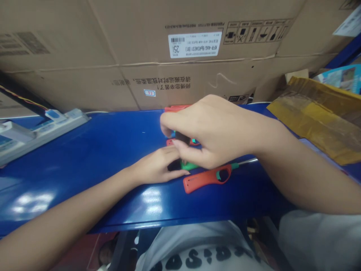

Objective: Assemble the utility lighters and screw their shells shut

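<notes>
My left hand (163,164) rests low over the blue tabletop, its thumb and fingers curled around a green plastic piece (189,165) that is mostly hidden. Just above it, my right hand (203,130) is closed in a pinch on a small black piece (182,137) with a bit of blue at its end. Its kind cannot be made out. In front of both hands lies an orange-red long-nosed gas lighter (200,181) with a black trigger, a green collar and a metal tube. Behind my right hand, more red lighters (176,108) show in part.
A large cardboard box (113,86) walls off the back of the blue table (118,131). At the left lies a white power strip (62,126) with plugs in it. Yellow-taped cardboard (318,113) sits at the right. The table's front edge is close to my body.
</notes>
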`<state>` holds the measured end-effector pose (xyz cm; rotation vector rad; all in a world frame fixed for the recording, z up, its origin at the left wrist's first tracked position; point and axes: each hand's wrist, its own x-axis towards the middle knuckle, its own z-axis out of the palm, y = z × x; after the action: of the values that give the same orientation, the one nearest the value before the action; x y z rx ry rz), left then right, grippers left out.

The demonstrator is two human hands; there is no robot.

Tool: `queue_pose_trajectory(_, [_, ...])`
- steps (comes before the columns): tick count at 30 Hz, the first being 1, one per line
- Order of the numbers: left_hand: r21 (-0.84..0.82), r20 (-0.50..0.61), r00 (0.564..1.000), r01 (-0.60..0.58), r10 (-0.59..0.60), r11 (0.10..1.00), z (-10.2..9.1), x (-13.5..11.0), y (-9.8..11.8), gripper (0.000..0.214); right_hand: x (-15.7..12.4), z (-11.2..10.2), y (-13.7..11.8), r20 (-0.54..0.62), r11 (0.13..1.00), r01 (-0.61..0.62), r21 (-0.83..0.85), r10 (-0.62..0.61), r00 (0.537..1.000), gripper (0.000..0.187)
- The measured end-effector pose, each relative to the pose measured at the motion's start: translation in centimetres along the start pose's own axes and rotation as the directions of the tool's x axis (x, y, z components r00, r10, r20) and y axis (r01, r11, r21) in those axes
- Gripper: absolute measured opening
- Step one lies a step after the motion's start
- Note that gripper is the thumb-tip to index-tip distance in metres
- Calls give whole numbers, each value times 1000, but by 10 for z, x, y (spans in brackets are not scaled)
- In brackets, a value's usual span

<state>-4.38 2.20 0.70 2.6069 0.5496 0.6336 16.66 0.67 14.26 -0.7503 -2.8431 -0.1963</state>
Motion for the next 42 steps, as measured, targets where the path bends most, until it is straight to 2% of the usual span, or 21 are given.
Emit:
queue_pose_trajectory(8, [-7, -4, 1000, 20, -20, 1000, -1, 0, 1, 36, -1, -2, 2, -3, 1000, 15, 8, -15, 1000, 26])
queue_pose_trajectory(12, [-64, -5, 999, 42, -42, 997, -4, 2, 4, 28, -6, -10, 8, 8, 1000, 12, 20, -12, 1000, 23])
queue_pose_trajectory(18, [-101, 36, 998, 63, -59, 993, -9, 7, 10, 14, -19, -32, 22, -159, 999, -41, 15, 43, 986, 26])
queue_pose_trajectory(24, [27, 143, 988, 52, -55, 998, -14, 13, 15, 13, -22, -35, 33, -184, 988, -145, -48, 134, 974, 26])
queue_pose_trajectory(27, [219, 208, 978, -29, -17, 975, -18, 16, 17, 17, -18, -27, 37, -146, 988, -151, -21, 147, 978, 23])
queue_pose_trajectory(30, [427, 257, 966, -142, 31, 893, -18, 18, 18, 23, -13, -17, 43, -93, 984, -179, -14, 177, 980, 21])
queue_pose_trajectory(32, [509, 255, 966, -164, 34, 845, -16, 18, 18, 26, -10, -11, 48, -67, 978, -207, -32, 204, 977, 23])
queue_pose_trajectory(36, [575, 198, 980, -145, 35, 805, -9, 16, 18, 32, -6, -2, 54, 12, 970, -238, -58, 239, 971, 24])
queue_pose_trajectory(42, [580, 114, 992, -110, 53, 807, -5, 15, 18, 35, -5, 0, 52, 140, 958, -285, -17, 284, 948, 20])
